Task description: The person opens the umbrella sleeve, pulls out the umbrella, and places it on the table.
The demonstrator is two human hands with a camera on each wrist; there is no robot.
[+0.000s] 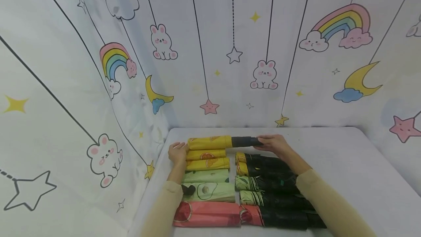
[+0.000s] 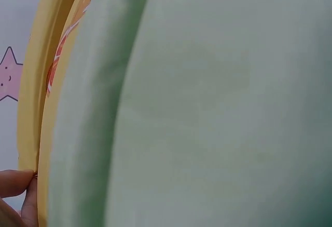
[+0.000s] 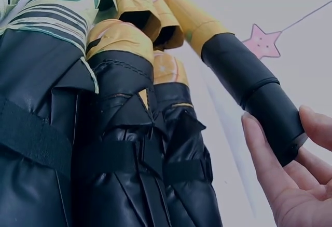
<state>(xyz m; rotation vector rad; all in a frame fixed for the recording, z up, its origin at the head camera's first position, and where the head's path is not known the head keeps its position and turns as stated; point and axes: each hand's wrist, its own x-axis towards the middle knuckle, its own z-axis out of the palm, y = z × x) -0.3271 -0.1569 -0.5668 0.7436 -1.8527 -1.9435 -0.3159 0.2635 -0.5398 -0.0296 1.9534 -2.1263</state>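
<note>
A folded umbrella lies across the far row, its black handle (image 1: 244,141) sticking out of a yellow orange-print sleeve (image 1: 209,142). At the sleeve's left end my left hand (image 1: 178,153) pinches the fabric between thumb and finger. My right hand (image 1: 274,145) grips the handle's free end with thumb and fingertips, as the right wrist view shows on the black handle (image 3: 272,118). Just nearer are two more yellow sleeves (image 1: 207,164), their black-lined mouths seen in the right wrist view. Beside them lie yellow-tipped folded umbrellas (image 1: 263,170) with black bodies.
Nearer me, pale green avocado-print sleeves (image 1: 217,192) and a red watermelon-print sleeve (image 1: 210,214) continue the left column. Matching strapped black umbrellas (image 1: 286,218) continue the right one. A white table (image 1: 348,178) bears everything. Printed curtains (image 1: 223,83) hang behind and at the left.
</note>
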